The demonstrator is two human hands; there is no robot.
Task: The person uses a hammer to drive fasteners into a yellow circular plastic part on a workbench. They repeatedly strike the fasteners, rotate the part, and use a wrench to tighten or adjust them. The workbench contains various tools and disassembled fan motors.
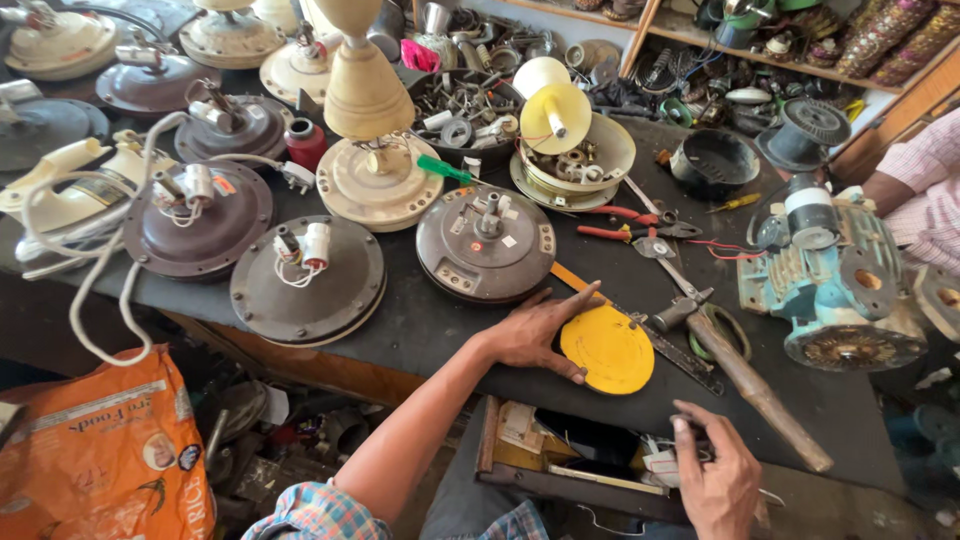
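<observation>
My left hand [540, 330] lies flat on the dark workbench [420, 320], fingers spread around the left side of a round yellow disc [610, 350]. My right hand [715, 480] reaches into an open wooden drawer [560, 455] under the bench front, its fingers touching small papers and bits inside; whether it grips anything I cannot tell. Just beyond the left hand sits a dark round fan motor [485, 243]. A hammer with a wooden handle [755, 390] lies to the right of the disc.
Several fan motor housings [305, 280] with loose white wires cover the bench's left half. Red-handled pliers [625, 222], a teal motor [840, 285], a bowl of metal parts [465, 110]. An orange sack [95, 450] stands low left. Another person's checked sleeve [925, 190] shows at right.
</observation>
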